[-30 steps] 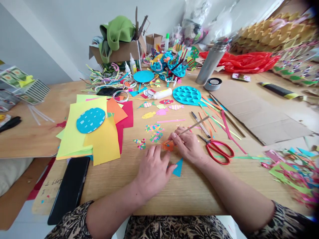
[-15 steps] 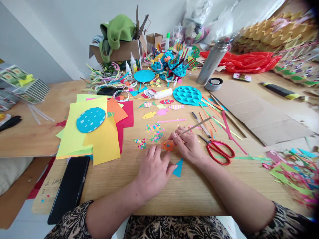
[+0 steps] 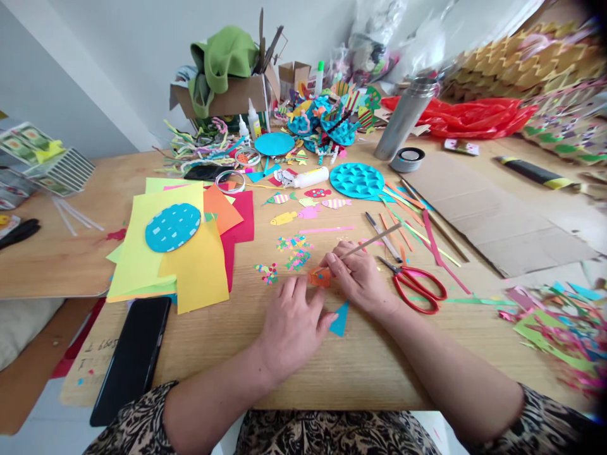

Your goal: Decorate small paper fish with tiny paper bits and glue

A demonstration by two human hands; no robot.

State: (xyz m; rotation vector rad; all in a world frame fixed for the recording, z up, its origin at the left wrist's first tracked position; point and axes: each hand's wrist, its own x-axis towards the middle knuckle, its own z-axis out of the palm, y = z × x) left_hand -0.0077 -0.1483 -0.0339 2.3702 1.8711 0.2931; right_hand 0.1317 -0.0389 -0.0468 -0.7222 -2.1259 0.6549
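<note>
A thin brown stick (image 3: pixel 372 242) is pinched in my right hand (image 3: pixel 361 284), its lower end over a small orange paper fish (image 3: pixel 321 276) with blue spots. My left hand (image 3: pixel 290 323) lies palm down with fingers spread, fingertips at the near edge of that fish. By my left thumb is a blue paper triangle (image 3: pixel 340 320). Small heaps of colored paper bits (image 3: pixel 298 259) lie just beyond my hands. Finished-looking paper fish (image 3: pixel 283 218), in yellow, pink and stripes, rest farther up. Red-handled scissors (image 3: pixel 420 289) lie right of my right hand.
Colored paper sheets (image 3: pixel 203 272) and a blue dotted disc (image 3: pixel 173 227) lie left, above a black phone (image 3: pixel 130 360). A steel flask (image 3: pixel 408 120), grey tape (image 3: pixel 408 159) and cardboard (image 3: pixel 497 215) occupy the right. Paper scraps (image 3: pixel 562 335) pile up at far right. A person's arm (image 3: pixel 28 379) shows at lower left.
</note>
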